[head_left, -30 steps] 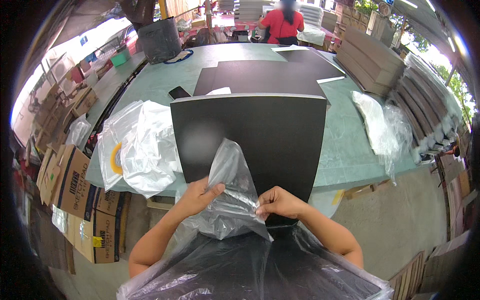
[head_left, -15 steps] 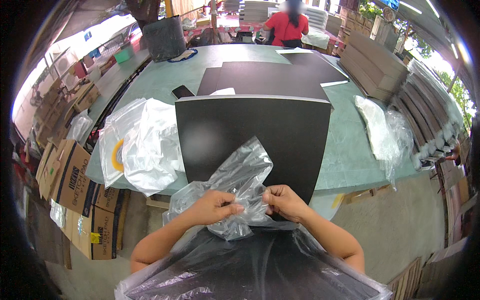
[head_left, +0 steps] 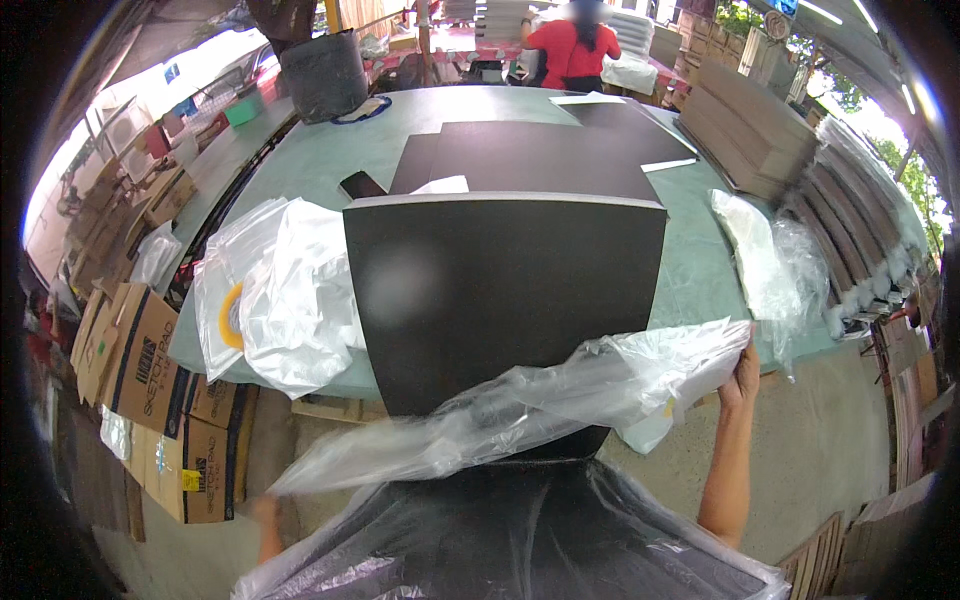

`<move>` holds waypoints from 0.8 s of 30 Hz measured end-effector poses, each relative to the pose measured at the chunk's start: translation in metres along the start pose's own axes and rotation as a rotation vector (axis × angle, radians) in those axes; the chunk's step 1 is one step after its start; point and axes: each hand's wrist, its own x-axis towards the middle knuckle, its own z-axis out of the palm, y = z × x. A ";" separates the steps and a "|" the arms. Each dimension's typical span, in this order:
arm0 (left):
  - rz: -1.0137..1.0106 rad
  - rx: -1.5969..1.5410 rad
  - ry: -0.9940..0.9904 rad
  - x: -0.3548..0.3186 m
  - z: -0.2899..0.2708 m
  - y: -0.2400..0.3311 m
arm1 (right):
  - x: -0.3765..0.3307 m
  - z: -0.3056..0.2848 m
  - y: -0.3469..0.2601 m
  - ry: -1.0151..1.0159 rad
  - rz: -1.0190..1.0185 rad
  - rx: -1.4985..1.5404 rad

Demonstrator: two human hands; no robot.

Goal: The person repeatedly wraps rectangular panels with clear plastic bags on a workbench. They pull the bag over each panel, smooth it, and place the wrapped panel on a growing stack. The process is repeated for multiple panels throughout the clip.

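A clear plastic bag [head_left: 480, 410] is stretched slantwise between my hands, its right end higher than its left. My right hand [head_left: 738, 378], raised beside the table edge, has its fingers closed on the right end. Down at the lower left, my left hand [head_left: 265, 510] is blurred by motion and grips the other end. Behind the bag stands a large black panel [head_left: 500, 270] with a pale top edge. Nearest me, below the bag, is a broad black surface covered in clear plastic [head_left: 510, 540].
On the green table [head_left: 690, 260] lie flat black sheets [head_left: 540, 158], a phone [head_left: 362, 186], plastic bags [head_left: 300, 300] with a yellow tape roll [head_left: 231, 315], and more plastic [head_left: 755, 250]. Cartons [head_left: 150, 360] stand left, stacked boards [head_left: 745, 130] right. A person in red [head_left: 575, 50] is at the back.
My hands have moved far apart, the right one up and rightward, the left one down and leftward. The bunched plastic bag is now drawn out lengthwise between them.
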 end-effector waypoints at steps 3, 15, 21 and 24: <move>0.194 0.110 0.358 0.015 -0.066 0.008 | -0.016 -0.009 0.016 -0.082 0.019 -0.452; 1.018 0.052 -1.273 -0.285 0.120 0.488 | -0.063 0.130 0.170 -0.486 0.421 -0.545; 0.692 0.217 -0.745 -0.151 0.109 0.416 | -0.048 0.097 0.093 -0.460 0.409 0.014; 0.895 0.094 0.020 -0.123 0.070 0.440 | -0.051 0.094 0.102 -0.594 0.262 -0.499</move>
